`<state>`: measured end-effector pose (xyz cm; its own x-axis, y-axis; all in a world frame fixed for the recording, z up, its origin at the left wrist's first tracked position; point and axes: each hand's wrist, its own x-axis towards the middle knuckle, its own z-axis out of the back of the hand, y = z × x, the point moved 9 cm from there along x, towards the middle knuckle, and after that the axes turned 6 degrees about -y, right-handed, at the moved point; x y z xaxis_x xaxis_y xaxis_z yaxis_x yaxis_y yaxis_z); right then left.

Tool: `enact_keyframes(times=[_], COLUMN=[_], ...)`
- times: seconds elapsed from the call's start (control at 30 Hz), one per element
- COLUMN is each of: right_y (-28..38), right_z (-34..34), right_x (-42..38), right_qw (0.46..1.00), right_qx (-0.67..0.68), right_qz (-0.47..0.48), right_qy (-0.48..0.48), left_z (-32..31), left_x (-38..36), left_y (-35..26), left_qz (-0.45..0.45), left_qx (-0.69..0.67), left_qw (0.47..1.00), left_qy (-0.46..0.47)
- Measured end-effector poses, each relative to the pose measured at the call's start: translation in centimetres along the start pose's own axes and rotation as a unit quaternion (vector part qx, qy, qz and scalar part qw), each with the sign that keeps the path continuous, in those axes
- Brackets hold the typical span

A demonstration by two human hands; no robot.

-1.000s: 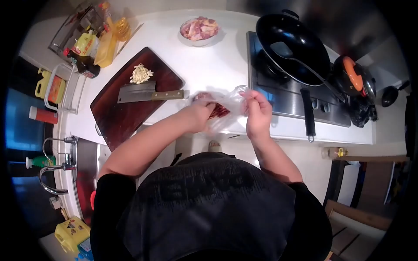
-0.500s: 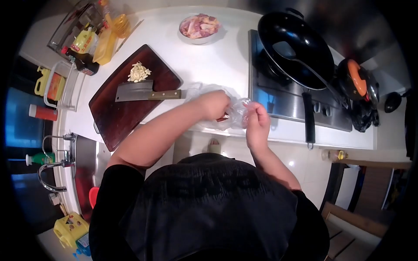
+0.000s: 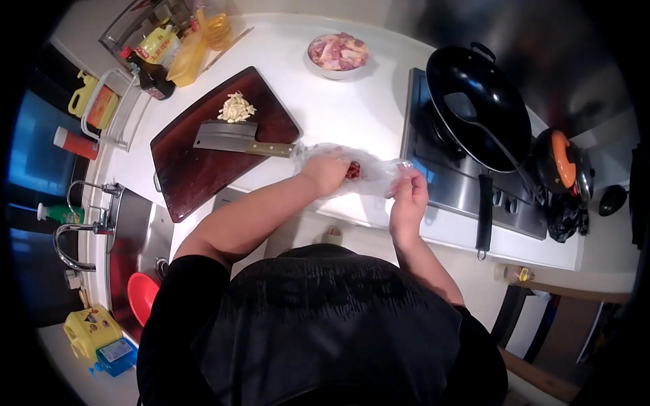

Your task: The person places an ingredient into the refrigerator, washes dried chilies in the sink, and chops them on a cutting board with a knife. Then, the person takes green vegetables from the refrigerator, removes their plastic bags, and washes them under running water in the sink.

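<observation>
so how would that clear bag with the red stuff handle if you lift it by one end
The bag is thin, crinkled film, so it would probably sag and fold rather than hold shape. The red contents sit in one clump near the left hand, so the weight would likely slide toward the low end. The right hand pinches a bunched end, which suggests the film is slippery unless gathered.

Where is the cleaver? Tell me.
The cleaver lies on the cutting board, left of the hands, its blade beside the chopped garlic and its handle pointing toward the plastic bag.
</observation>
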<state>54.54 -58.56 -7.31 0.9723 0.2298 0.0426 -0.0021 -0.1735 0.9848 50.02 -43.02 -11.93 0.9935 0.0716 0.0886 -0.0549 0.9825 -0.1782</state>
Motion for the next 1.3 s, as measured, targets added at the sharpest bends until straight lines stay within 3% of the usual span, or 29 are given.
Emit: enact_keyframes(times=[0.03,0.13,0.23,0.27,0.33,0.47,0.57,0.6,0.67,0.7,0.83,0.97,1.17,1.3], right_y=[0.1,0.1,-0.6,-0.8,-0.6,-0.2,-0.5,-0.6,-0.8,-0.8,-1.3,-1.9,-1.8,-0.8], right_z=[0.0,0.0,0.2,0.3,0.0,-1.2,-1.9,-2.2,-2.3,-2.5,-3.5,-3.8,-2.8,-2.7], right_x=[0.3,0.9,1.2,1.3,1.3,1.4,1.5,1.6,1.3,1.2,1.3,1.2,1.9,2.2], right_qw=[1.000,0.999,0.999,0.999,1.000,0.999,0.994,0.996,0.998,0.998,0.997,0.994,0.988,0.999], right_qx=[0.010,0.026,0.019,0.014,-0.016,-0.040,-0.079,-0.070,-0.057,-0.054,-0.040,-0.048,-0.097,0.028], right_qz=[-0.001,-0.007,-0.013,-0.014,-0.009,0.028,0.062,0.053,0.026,0.028,0.027,0.049,0.108,0.021], right_qy=[-0.006,-0.027,-0.037,-0.040,-0.022,0.002,0.030,0.028,0.024,0.032,0.064,0.084,0.060,0.021], left_z=[-0.1,2.4,5.5,4.8,2.9,1.6,0.2,0.4,2.7,3.9,-1.8,-0.3,3.5,5.3], left_x=[0.2,1.1,1.9,2.0,2.1,1.6,0.8,0.7,1.4,1.6,0.7,0.3,2.3,2.3], left_y=[0.2,0.2,-0.2,0.8,1.9,1.8,2.3,2.5,3.2,2.9,2.1,1.0,1.5,2.0], left_qz=[-0.036,0.053,-0.013,0.062,0.203,0.310,0.352,0.328,0.227,0.163,0.094,0.092,0.056,0.089], left_qx=[-0.006,-0.104,-0.200,-0.338,-0.585,-0.717,-0.696,-0.664,-0.396,-0.238,-0.050,-0.094,-0.180,-0.309], left_qw=[0.998,0.986,0.978,0.936,0.778,0.615,0.612,0.658,0.887,0.957,0.988,0.975,0.981,0.942], left_qy=[-0.046,0.115,0.060,0.079,0.108,0.113,0.133,0.138,0.063,0.025,0.114,0.181,0.049,0.098])
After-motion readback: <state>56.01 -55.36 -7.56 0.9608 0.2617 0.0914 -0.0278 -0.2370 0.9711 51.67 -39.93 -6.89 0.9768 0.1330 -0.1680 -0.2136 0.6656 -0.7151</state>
